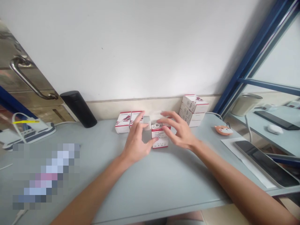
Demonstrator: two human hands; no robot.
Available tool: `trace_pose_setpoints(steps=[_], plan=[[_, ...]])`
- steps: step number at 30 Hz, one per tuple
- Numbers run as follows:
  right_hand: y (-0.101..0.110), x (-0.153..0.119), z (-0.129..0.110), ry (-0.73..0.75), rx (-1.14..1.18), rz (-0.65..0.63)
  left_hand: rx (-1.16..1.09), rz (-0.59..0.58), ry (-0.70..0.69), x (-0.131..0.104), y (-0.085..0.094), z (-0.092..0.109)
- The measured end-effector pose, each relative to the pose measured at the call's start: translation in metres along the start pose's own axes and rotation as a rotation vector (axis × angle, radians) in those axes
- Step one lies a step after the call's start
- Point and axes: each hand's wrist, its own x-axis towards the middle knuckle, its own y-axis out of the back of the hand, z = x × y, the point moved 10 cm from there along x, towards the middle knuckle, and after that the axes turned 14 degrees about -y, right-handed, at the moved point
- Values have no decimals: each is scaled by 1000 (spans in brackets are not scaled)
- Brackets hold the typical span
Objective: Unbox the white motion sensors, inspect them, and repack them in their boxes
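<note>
A small white box with red edges (pixel 160 141) stands upright on the desk between my hands, its top opened and a white flap (pixel 156 117) raised at the back. Something white and round shows in its mouth, too small to name. My left hand (pixel 137 142) is at the box's left side, fingers apart, the thumb tip over its front face. Over the top right edge, my right hand (pixel 179 129) has its fingers spread and slightly bent. Just behind my left hand lie flat white and red boxes (pixel 123 122), partly covered by its fingers.
Several similar boxes (pixel 193 109) are stacked against the wall at right. A black cylinder (pixel 79 109) stands at left, near a power strip (pixel 30 132). An orange animal-faced case (pixel 223 129) and a dark-screened tablet (pixel 267 162) on white paper lie at right. A blue-framed mirror (pixel 276 62) borders the desk.
</note>
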Motion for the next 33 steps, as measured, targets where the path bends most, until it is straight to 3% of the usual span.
trace_pose_setpoints(steps=[2, 5, 9, 13, 15, 19, 21, 26, 33], plan=[[0, 1, 2, -24, 28, -25, -18, -65, -30, 3, -1, 3], [7, 3, 11, -91, 160, 25, -129, -111, 61, 0, -7, -8], [6, 8, 31, -236, 366, 11, -136, -43, 148, -10, -7, -20], [-3, 10, 44, -387, 575, -99, -43, 30, 5, -8, -1, -5], [0, 11, 41, -364, 531, -103, 10, 61, -124, -4, 6, 11], [14, 10, 19, -136, 244, -13, 138, 99, -369, 5, 19, 42], [13, 8, 13, -57, 169, 0, 185, 81, -427, 7, 21, 47], [6, 8, 10, 8, 173, -43, 143, 28, -369, 7, 19, 35], [6, 10, 13, -142, 261, -42, 78, -16, -271, 5, 15, 24]])
